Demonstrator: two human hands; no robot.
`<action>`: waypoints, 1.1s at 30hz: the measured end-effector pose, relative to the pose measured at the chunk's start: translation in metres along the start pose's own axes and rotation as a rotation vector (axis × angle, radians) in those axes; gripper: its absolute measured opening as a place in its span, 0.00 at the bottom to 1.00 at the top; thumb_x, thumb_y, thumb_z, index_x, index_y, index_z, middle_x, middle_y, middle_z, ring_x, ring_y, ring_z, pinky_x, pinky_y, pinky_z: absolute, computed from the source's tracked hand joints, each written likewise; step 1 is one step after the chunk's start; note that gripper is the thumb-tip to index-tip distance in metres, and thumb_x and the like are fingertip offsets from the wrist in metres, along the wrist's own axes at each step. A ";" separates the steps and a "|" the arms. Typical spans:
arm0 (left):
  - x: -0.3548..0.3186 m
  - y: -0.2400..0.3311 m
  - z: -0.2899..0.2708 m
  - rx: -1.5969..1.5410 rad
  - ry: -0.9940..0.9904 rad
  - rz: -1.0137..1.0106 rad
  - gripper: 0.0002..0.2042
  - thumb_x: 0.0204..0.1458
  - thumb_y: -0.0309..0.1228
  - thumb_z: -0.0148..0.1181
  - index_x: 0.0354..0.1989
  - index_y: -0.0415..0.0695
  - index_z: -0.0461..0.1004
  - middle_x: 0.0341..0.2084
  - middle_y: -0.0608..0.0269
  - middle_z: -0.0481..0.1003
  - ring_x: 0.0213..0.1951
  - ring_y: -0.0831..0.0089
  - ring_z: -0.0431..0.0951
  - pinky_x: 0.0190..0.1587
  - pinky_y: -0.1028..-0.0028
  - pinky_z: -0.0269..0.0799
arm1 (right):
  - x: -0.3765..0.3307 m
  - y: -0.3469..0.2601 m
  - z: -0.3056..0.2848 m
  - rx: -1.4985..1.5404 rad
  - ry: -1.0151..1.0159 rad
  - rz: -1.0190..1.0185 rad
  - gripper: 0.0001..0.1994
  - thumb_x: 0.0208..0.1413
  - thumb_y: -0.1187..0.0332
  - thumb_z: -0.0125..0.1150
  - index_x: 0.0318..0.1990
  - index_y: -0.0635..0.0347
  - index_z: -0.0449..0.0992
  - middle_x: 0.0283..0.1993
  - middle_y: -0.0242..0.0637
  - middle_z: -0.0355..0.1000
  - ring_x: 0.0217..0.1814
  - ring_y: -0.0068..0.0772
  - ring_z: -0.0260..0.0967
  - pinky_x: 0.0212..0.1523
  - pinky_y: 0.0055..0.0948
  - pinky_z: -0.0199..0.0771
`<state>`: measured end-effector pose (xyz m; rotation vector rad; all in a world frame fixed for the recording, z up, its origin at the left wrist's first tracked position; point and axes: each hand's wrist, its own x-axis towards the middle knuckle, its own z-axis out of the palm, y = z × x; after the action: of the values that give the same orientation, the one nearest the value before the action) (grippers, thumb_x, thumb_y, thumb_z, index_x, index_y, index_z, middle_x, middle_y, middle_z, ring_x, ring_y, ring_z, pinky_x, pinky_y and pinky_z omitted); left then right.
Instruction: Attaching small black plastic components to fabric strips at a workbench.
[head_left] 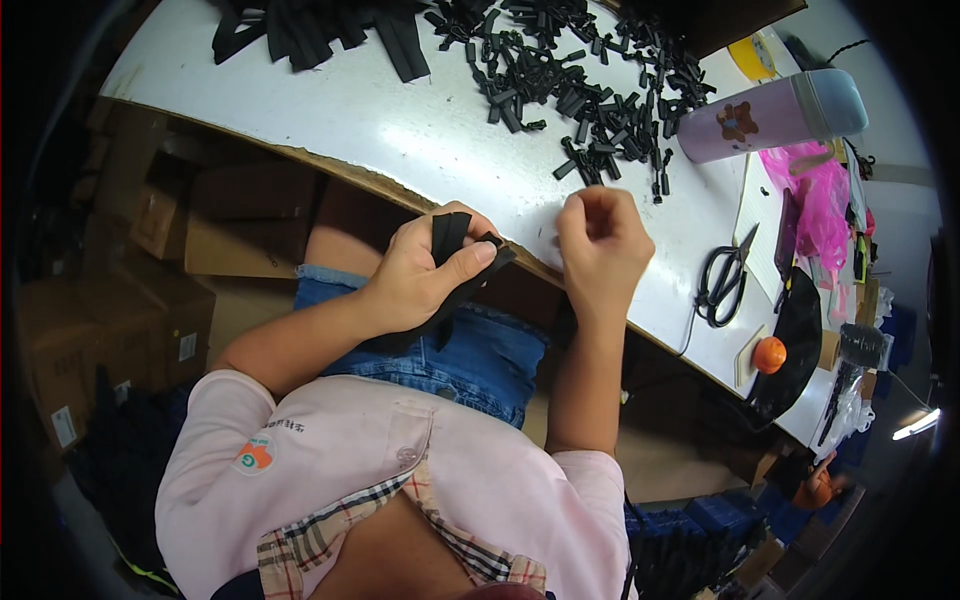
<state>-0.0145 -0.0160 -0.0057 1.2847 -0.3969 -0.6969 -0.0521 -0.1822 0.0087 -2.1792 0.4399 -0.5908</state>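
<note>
My left hand (425, 268) is closed on a black zipper strip (449, 238), thumb pressed over it near the table's front edge. One folded end stands up between the fingers, and the rest hangs down over my lap. My right hand (603, 235) is raised by the table edge, its fingers curled in and the thumb against them; whatever they may hold is hidden. Beyond it, a spread pile of small black zipper sliders with pulls (600, 105) lies on the white table (370, 125). More black strips (345, 30) lie at the far left.
At the right are a pink bottle lying on its side (750, 118), black-handled scissors (725, 280), an orange ball-like thing (769, 355), a pink plastic bag (815, 210) and a yellow tape roll (750, 58). Cardboard boxes (245, 220) stand under the table at the left.
</note>
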 end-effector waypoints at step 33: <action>0.001 0.006 -0.001 -0.172 -0.053 0.061 0.09 0.46 0.26 0.54 0.35 0.36 0.70 0.19 0.69 0.69 0.14 0.90 0.60 0.16 0.89 0.54 | -0.047 -0.014 0.013 1.295 -0.306 0.454 0.03 0.46 0.77 0.55 0.28 0.66 0.67 0.20 0.31 0.63 0.16 0.15 0.55 0.15 0.14 0.54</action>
<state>-0.0115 -0.0156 -0.0004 1.0896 -0.4095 -0.6991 -0.0824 -0.1430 0.0002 -0.8552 0.2412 -0.1570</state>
